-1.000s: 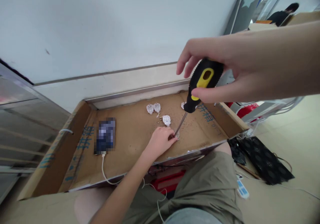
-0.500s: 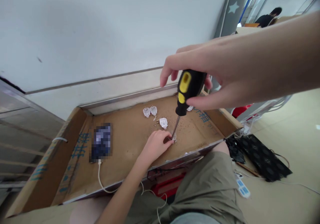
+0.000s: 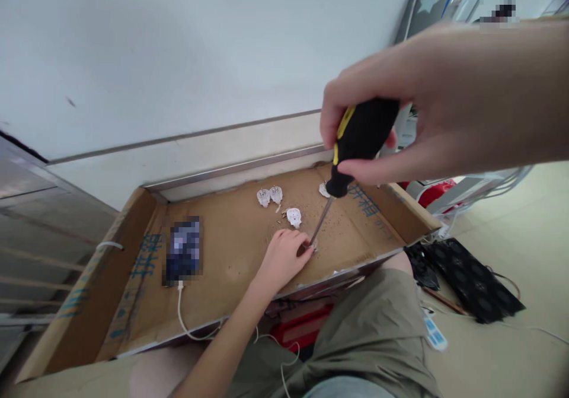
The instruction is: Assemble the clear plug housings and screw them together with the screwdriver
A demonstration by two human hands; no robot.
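Note:
My right hand (image 3: pixel 377 119) grips the black and yellow handle of a screwdriver (image 3: pixel 367 128), which slants down and left. Its metal tip reaches a small pale part (image 3: pixel 315 247) at the fingertips of my left hand (image 3: pixel 288 258). My left thumb and forefinger pinch that part against the cardboard, and they hide most of it. Just beyond my left hand lies a white plastic piece (image 3: pixel 294 217). Two similar pieces with metal bits (image 3: pixel 269 196) sit side by side farther back. Another white piece (image 3: pixel 324 190) is partly behind the screwdriver.
A cardboard tray (image 3: pixel 231 267) with raised sides holds everything, dark crumbs scattered on it. At its left lies a pixelated phone (image 3: pixel 183 251) with a white cable (image 3: pixel 180 312). Black bags (image 3: pixel 473 279) and a power strip (image 3: pixel 434 331) are on the floor at right.
The screwdriver handle has tilted farther to the right, and my right fingers have closed more around it. The view has shifted slightly. My left hand keeps its place at the small part.

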